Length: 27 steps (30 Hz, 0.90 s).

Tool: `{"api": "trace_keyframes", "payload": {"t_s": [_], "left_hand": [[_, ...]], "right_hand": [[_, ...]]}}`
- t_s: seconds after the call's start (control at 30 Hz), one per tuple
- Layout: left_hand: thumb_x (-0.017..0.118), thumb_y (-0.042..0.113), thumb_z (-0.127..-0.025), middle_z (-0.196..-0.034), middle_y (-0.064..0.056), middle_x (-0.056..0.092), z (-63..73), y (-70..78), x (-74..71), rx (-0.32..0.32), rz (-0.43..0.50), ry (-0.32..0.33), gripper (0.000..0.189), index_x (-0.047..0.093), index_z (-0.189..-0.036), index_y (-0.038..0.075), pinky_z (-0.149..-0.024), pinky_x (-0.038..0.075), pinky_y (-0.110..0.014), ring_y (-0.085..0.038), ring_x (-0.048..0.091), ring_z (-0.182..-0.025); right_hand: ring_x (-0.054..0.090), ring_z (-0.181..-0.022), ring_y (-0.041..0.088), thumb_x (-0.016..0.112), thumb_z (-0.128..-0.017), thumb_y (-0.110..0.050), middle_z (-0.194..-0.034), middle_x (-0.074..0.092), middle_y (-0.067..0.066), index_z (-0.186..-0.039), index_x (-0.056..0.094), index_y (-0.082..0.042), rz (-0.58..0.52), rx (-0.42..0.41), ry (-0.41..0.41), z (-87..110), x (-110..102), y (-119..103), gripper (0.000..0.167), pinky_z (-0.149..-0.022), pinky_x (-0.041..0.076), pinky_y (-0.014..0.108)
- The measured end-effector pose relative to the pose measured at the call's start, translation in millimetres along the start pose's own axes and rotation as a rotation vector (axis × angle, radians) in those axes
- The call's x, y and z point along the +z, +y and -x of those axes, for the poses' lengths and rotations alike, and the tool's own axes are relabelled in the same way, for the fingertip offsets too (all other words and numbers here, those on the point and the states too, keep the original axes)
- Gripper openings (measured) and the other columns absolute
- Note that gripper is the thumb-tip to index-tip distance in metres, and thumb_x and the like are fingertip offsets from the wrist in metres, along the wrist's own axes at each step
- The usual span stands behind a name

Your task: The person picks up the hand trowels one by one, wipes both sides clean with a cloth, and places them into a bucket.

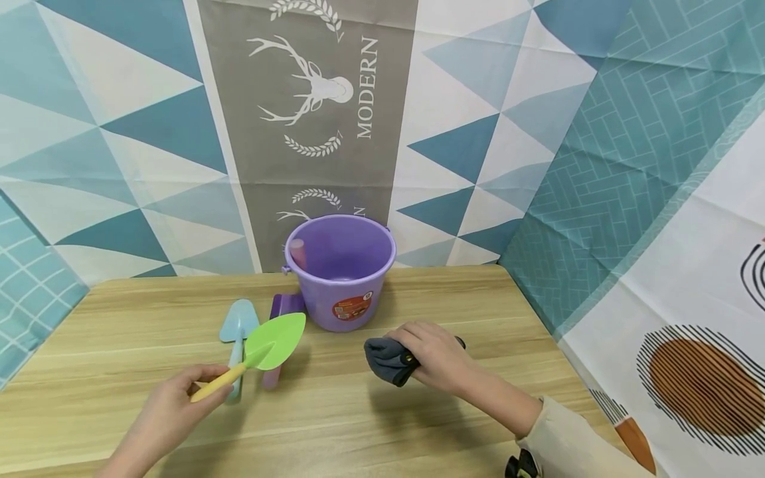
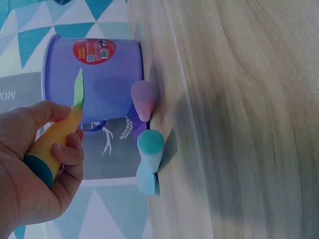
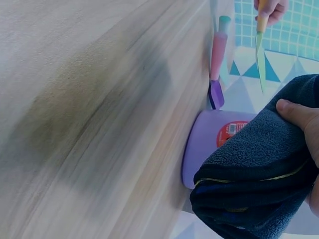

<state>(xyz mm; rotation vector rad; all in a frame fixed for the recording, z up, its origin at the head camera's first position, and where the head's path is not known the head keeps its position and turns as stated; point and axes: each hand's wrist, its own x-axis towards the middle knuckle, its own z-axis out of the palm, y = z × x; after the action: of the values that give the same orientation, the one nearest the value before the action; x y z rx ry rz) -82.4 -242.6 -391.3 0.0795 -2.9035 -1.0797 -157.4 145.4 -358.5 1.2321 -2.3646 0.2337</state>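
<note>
My left hand (image 1: 173,408) grips the yellow handle of a toy trowel (image 1: 276,342) with a bright green blade, held above the table and pointing toward the bucket. In the left wrist view the thumb and fingers wrap round the handle (image 2: 57,144), which ends in a dark teal cap. A folded dark grey cloth (image 1: 384,358) with black edging is in my right hand (image 1: 433,355), above the table to the right. The right wrist view shows the thumb (image 3: 294,112) pressing on the fuzzy cloth (image 3: 254,149), with several folded layers below.
A purple bucket (image 1: 340,299) with a red label stands at the back of the wooden table (image 1: 311,425), a pink handle (image 1: 297,252) inside it. Left of it lie a purple shovel (image 1: 287,304) with a pink handle and a light blue trowel (image 1: 240,320). Patterned cloth walls (image 1: 149,133) stand behind.
</note>
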Motion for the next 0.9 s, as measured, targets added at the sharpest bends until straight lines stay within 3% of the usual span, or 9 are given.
{"api": "trace_keyframes", "payload": {"t_s": [0.2,0.53,0.9], "left_hand": [[0.069,0.028,-0.084,-0.090,-0.001,0.066,1.4,5.8,4.1,0.041,0.005,0.020,0.037,0.063,-0.113,0.006,-0.049,0.040,-0.020,-0.001,0.044,-0.061],[0.071,0.029,-0.082,-0.080,0.000,0.061,1.6,19.0,9.7,0.064,-0.009,0.002,0.036,0.064,-0.111,0.008,-0.048,0.040,-0.021,-0.002,0.043,-0.059],[0.074,0.024,-0.080,-0.077,0.004,0.059,-0.9,33.3,19.3,0.128,0.036,-0.001,0.023,0.068,-0.100,0.016,-0.046,0.039,-0.020,-0.001,0.042,-0.054]], "right_hand": [[0.061,-0.096,0.014,0.078,-0.073,-0.015,-0.103,0.064,-0.003,-0.113,0.061,-0.015,0.007,-0.018,0.014,-6.5,-1.6,-2.4,0.044,-0.082,0.052,0.031],[0.060,-0.092,0.012,0.078,-0.073,-0.016,-0.101,0.063,-0.004,-0.114,0.061,-0.017,-0.003,-0.040,0.004,-14.7,-3.0,-6.3,0.044,-0.079,0.052,0.030],[0.060,-0.092,0.012,0.079,-0.073,-0.015,-0.101,0.063,-0.004,-0.110,0.061,-0.017,0.012,-0.066,0.018,-19.3,-2.5,-8.9,0.042,-0.079,0.052,0.029]]}}
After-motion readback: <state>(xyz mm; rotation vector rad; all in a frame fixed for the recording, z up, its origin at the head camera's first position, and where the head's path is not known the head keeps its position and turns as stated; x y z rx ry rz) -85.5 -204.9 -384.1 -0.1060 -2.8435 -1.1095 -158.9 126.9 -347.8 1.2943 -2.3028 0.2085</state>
